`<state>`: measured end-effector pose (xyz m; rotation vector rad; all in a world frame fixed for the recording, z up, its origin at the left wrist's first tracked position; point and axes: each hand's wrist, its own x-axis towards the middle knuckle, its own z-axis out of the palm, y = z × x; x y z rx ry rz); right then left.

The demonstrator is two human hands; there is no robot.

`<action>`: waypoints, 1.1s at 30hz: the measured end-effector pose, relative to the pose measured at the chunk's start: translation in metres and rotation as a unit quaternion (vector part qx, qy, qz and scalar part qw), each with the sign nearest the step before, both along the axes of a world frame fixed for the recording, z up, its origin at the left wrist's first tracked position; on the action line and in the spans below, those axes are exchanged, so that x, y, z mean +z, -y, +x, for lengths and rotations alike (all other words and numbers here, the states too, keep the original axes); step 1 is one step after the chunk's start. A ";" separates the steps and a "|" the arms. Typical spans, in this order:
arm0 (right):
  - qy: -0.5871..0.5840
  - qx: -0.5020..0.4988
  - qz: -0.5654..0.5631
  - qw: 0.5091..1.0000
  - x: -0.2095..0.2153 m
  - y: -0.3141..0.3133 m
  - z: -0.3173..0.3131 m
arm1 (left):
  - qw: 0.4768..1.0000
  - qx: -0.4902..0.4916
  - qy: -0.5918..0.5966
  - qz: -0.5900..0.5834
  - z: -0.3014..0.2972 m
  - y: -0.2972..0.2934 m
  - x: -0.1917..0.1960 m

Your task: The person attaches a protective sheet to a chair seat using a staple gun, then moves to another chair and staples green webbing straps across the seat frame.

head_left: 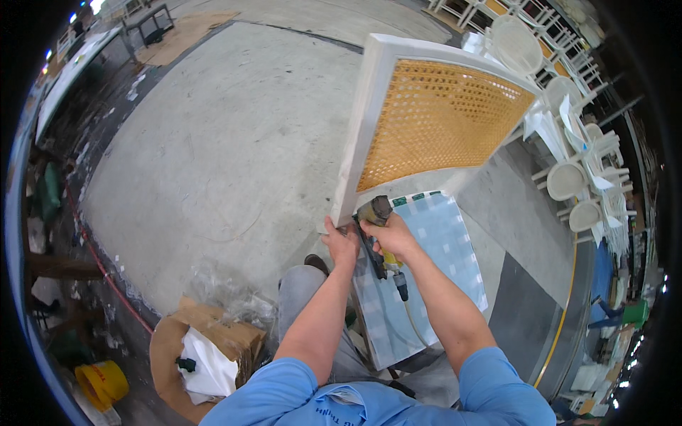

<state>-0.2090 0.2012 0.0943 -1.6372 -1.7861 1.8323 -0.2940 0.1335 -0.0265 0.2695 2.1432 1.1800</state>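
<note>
A white wooden chair-back frame (364, 106) with a woven cane panel (444, 117) stands tilted in front of me. My left hand (342, 243) grips the lower end of its left post. Close beside it, my right hand (393, 237) is wrapped round a pneumatic staple gun (375, 211), dark with a yellow part. The gun is against or very near the post; its nose is hidden. An air hose (413, 319) hangs from its handle. Below lies a flat surface with a light blue checked cover (432, 259), beneath the gun and frame.
At lower left is an open cardboard box (170, 351) with white sheeting, beside crumpled clear plastic (241, 302). A yellow bucket (103, 383) and a red hose (106, 273) lie farther left. White chairs (568, 181) crowd the right. A long table (74, 71) stands far left.
</note>
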 end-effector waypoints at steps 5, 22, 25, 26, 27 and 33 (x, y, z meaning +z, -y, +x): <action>0.040 -0.016 0.037 0.998 0.006 0.002 0.006 | 0.999 0.003 0.021 0.046 0.005 -0.003 -0.009; 0.131 -0.312 0.256 0.906 0.163 0.062 0.347 | 0.940 -0.125 -0.217 0.231 0.058 0.032 0.060; 0.131 -0.323 0.272 0.897 0.164 0.082 0.373 | 0.888 -0.303 -0.259 0.229 0.070 -0.009 0.070; 0.125 -0.326 0.271 0.897 0.163 0.089 0.376 | 0.877 -0.315 -0.299 0.205 0.072 -0.026 0.067; 0.113 -0.325 0.274 0.898 0.161 0.094 0.376 | 0.865 -0.320 -0.343 0.180 0.069 -0.046 0.065; 0.084 -0.383 0.237 0.889 0.147 0.150 0.413 | 0.831 -0.441 -0.337 -0.037 0.083 -0.156 0.062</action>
